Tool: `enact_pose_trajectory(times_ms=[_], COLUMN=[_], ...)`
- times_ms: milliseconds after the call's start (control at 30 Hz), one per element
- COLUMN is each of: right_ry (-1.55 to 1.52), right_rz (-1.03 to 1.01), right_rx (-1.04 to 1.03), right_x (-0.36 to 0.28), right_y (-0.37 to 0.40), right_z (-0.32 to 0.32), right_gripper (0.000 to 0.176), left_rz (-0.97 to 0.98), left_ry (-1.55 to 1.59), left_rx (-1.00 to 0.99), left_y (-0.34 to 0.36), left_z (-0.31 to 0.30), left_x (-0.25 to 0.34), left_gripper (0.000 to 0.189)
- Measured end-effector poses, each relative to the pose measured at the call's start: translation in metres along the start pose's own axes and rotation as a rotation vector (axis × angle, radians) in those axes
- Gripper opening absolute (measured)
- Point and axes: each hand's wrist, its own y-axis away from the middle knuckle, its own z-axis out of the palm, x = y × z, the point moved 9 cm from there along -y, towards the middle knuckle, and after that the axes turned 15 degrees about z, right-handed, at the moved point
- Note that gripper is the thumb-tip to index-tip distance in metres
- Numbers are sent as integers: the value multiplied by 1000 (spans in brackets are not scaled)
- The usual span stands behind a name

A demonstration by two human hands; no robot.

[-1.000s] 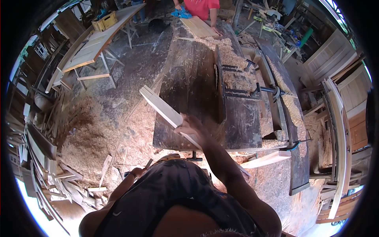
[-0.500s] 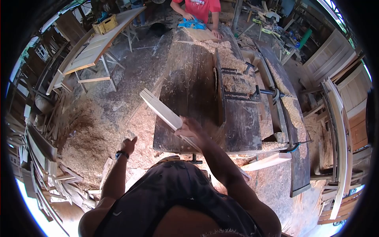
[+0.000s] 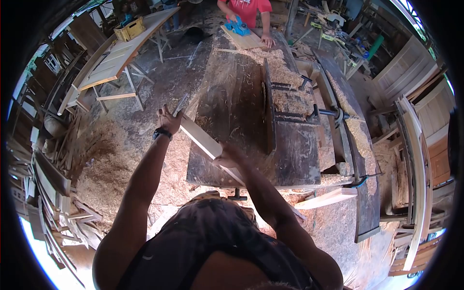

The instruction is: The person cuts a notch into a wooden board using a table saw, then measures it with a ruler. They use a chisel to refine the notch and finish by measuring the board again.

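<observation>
A long pale wooden board (image 3: 203,139) lies slanted over the near left corner of a dark saw table (image 3: 241,111). My right hand (image 3: 231,155) grips the board near its middle. My left hand (image 3: 168,118), a dark watch at its wrist, reaches out and closes on the board's far end. The saw blade (image 3: 264,92) stands in a slot in the tabletop, beside a long dark fence (image 3: 268,108).
Sawdust heaps (image 3: 104,169) cover the floor at left, next to stacked offcuts (image 3: 48,193). A person in a red shirt (image 3: 246,7) works a blue planer (image 3: 238,26) at the table's far end. Trestle boards (image 3: 116,53) stand at far left, doors and frames (image 3: 415,145) at right.
My left arm has swung up from beside my body and reached the board's far end. My right hand has kept its hold. The person at the far end has moved the blue planer.
</observation>
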Motion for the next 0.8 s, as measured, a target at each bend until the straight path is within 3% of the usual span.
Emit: enact_pose_trajectory(times_ms=[100, 200, 233, 267, 300, 367, 400, 467, 567, 700, 800], right_ry=[-110, -83, -344, -603, -607, -231, -232, -604, -110, -303, -129], right_rz=[-173, 1, 46, 88, 93, -63, -62, 59, -10, -118, 0], right_rx=[-39, -151, -219, -282, -280, -58, -60, -127, -32, 49, -36], right_x=[-1, 21, 39, 51, 49, 32, 48, 102, 16, 20, 17], right_y=[-4, -14, -25, -33, -32, -20, -31, -75, -5, -15, -5], right_z=[11, 31, 52, 62, 59, 40, 61, 117, 18, 29, 23], right_gripper=[54, 67, 67, 66, 66, 49, 49, 58, 62, 63, 69], left_rz=[-94, -140, -161, -157, -215, -275, -277, -337, -297, -279, -295], left_ry=[-56, -126, -23, -23, 2, 35, 34, 67, 127, 133, 100], left_rx=[-61, -92, -234, -239, -188, -71, -73, -46, -12, 5, -16], left_y=[-17, -24, -25, -26, -21, -11, -9, -8, -8, -13, -8], left_z=[22, 61, 68, 64, 57, 44, 47, 47, 52, 60, 54], left_x=[-4, -24, -20, -13, -9, 0, 0, -7, -16, -17, -11], left_gripper=[90, 81, 67, 67, 61, 48, 48, 48, 49, 49, 49])
